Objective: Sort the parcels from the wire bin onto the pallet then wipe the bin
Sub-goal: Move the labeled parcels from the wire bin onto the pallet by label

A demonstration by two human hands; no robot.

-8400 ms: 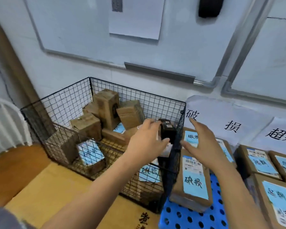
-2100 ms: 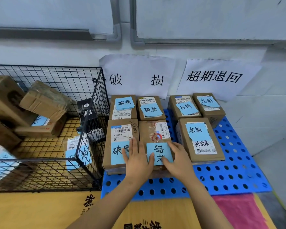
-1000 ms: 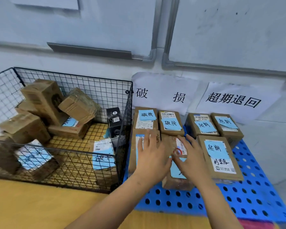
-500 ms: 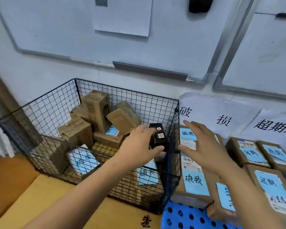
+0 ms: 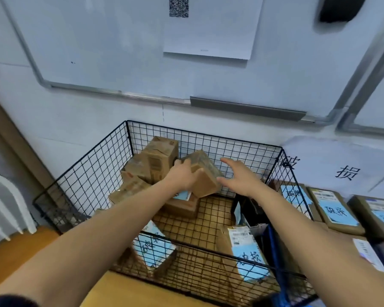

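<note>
Gripping: left hand (image 5: 182, 177), fingers curled round a tilted cardboard parcel (image 5: 206, 173) atop the pile in the wire bin (image 5: 242, 151); right hand (image 5: 242, 177), fingers spread, just beside it; risk: a one-handed lift may slip, toppling the leaning neighbour boxes (image 5: 155, 158).

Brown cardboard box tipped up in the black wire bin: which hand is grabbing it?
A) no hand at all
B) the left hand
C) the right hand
B: the left hand has its fingers curled round the tipped brown cardboard box in the black wire bin, while the right hand is open beside it.
</note>
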